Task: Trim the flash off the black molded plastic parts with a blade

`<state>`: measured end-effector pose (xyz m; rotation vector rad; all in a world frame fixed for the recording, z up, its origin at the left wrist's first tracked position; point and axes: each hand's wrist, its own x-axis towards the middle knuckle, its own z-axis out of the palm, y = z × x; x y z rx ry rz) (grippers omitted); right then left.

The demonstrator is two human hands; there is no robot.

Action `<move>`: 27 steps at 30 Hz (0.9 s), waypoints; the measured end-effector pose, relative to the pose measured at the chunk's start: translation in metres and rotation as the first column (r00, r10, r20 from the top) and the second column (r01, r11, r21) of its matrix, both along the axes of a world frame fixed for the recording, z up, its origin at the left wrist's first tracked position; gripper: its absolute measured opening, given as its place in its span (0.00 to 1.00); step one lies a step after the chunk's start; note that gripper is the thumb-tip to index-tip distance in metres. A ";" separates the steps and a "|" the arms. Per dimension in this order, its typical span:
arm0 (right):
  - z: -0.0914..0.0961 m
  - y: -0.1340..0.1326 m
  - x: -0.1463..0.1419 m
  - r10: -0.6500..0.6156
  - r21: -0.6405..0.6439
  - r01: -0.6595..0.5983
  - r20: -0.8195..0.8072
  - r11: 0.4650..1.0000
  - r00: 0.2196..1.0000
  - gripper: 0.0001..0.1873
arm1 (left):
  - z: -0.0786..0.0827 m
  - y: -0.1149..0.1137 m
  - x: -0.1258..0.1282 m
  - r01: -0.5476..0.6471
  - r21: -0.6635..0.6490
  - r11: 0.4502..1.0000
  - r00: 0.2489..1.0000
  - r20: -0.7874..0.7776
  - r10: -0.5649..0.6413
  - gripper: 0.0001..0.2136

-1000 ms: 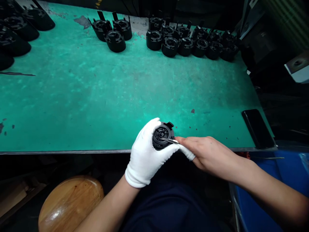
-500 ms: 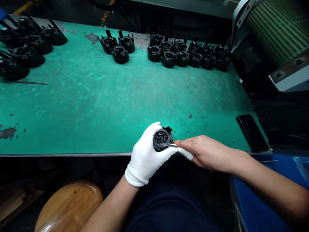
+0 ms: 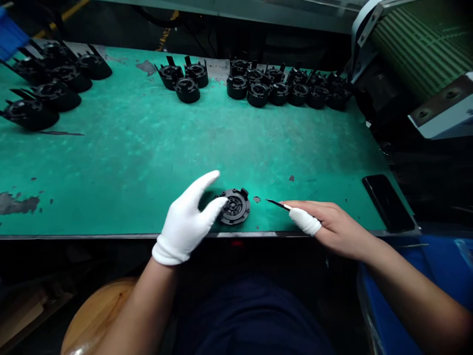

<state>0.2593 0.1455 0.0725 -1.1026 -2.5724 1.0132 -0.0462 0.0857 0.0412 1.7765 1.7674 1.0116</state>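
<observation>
Okay, far left on the green counter, a bunch of black dome-shaped parts sits near the back corner, and a worn bare patch shows at the front edge. Below the counter edge, a round wooden stool peeks in. Moving along, the left hand, in a white glove, lies open with its fingers spread. The forefinger stretches out over the counter and the thumb points at the round black part. The thumb tip is right at the part's left rim, though I cannot tell whether it actually touches. That part lies flat on the counter close to the front edge, ribbed face up, between the two hands, gripped by neither. Just right of it there is a small dark speck on the green. Next comes the thin blade, tip aimed left toward the part but clear of it. The right hand is bare and closed around the blade, pinching it, with a white wrap on one finger. The two hands are well apart. At the back, a cluster of three black parts stands left of centre, and a long row of similar parts runs to its right. Further right, a dark phone lies flat near the counter's corner, a blue bin sits below it, and a machine with a green ribbed roller fills the top corner.
</observation>
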 end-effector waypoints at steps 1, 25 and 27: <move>-0.002 0.000 0.000 0.001 0.007 -0.001 0.005 1.000 1.000 0.20 | -0.003 -0.004 -0.001 -0.042 0.006 0.999 0.998 0.050 0.042 0.28; -0.007 0.016 -0.051 0.076 0.211 -0.164 0.373 0.964 0.925 0.24 | -0.027 -0.013 0.040 -0.078 0.016 0.997 0.994 -0.071 0.079 0.38; -0.008 0.013 -0.052 0.058 0.215 -0.147 0.370 0.966 0.927 0.24 | -0.028 -0.013 0.043 -0.098 0.037 0.995 0.992 -0.080 0.101 0.38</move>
